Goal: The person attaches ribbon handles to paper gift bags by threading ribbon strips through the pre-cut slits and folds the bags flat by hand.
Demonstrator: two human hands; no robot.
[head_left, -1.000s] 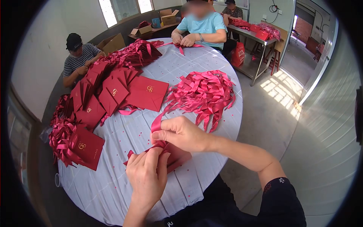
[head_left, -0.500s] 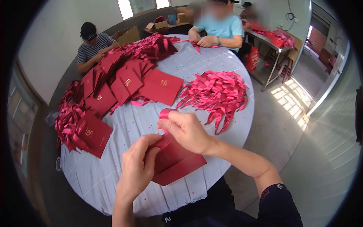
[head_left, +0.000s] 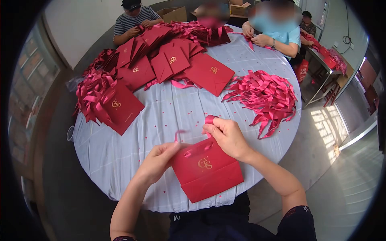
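A red paper bag (head_left: 207, 170) with a gold logo lies near the table's front edge, its ribboned top edge away from me. My left hand (head_left: 161, 158) is at the bag's upper left corner, thumb and fingers pinched; a blurred pink ribbon end (head_left: 179, 134) rises beside the fingertips. At the upper right, my right hand (head_left: 227, 136) is closed on a pink ribbon (head_left: 210, 119) that loops over its fingers and runs down toward the bag. Two ribbon bits show at holes in the bag's front.
Red bags (head_left: 173, 60) are heaped at the table's far left, with more bags and ribbons (head_left: 96, 94) nearer. A pile of loose pink ribbons (head_left: 267, 94) lies at right. Across the white-covered table (head_left: 161, 100) sit people (head_left: 277, 28), their hands at ribbons or bags.
The bag has turned its logo face into view and lies flatter. My left hand has moved to its left corner, my right hand keeps the ribbon. The camera view has shifted.
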